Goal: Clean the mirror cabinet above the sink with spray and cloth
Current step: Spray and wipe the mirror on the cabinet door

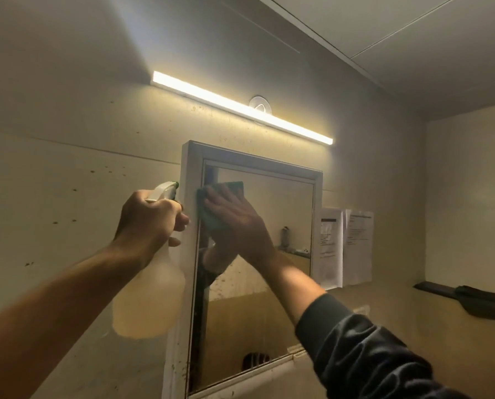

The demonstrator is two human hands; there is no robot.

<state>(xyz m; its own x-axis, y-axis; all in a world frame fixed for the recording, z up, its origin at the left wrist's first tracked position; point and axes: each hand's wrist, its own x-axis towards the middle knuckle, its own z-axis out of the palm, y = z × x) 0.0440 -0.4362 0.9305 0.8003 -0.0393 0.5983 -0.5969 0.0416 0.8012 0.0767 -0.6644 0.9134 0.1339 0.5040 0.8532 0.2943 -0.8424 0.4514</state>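
The white-framed mirror cabinet (316, 197) hangs on the wall in the middle of the view. My right hand (234, 217) lies flat with straight fingers on a green cloth (234, 187), pressing it against the upper left part of the mirror glass (281, 214). My left hand (147, 218) grips the trigger head of a translucent spray bottle (148, 300) holding yellowish liquid, just left of the cabinet frame. The bottle hangs below the hand, its nozzle pointing toward the cabinet.
A lit light bar (240, 106) runs along the wall above the cabinet. Two paper notices (345, 246) hang right of the mirror. A dark shelf with a dark item (470, 298) sits at the far right. The wall is speckled with dark spots.
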